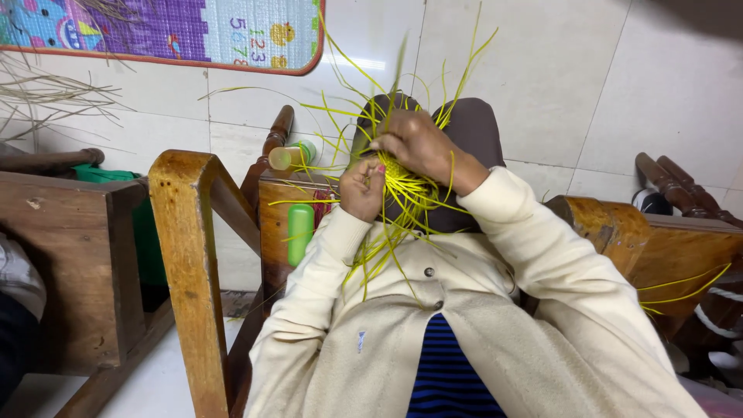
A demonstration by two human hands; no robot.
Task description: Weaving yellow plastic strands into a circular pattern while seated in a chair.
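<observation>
My left hand (361, 190) and my right hand (420, 145) meet over my raised knees, both closed on a small woven piece of yellow strips (400, 176). Many loose yellow strip ends (387, 248) fan out from it, upward past my fingers and down over my cream cardigan (464, 310). My left hand pinches the piece from below. The right hand's fingers press on it from above. My knees are covered in dark brown cloth (474, 128).
A wooden chair arm (189, 255) stands at my left, with a green bottle (300, 229) and a second capped bottle (289, 157) beyond it. Carved wooden furniture (673, 240) with a few yellow strips (685, 290) is at right. A colourful play mat (155, 31) and dry straw (46, 93) lie on the tiled floor.
</observation>
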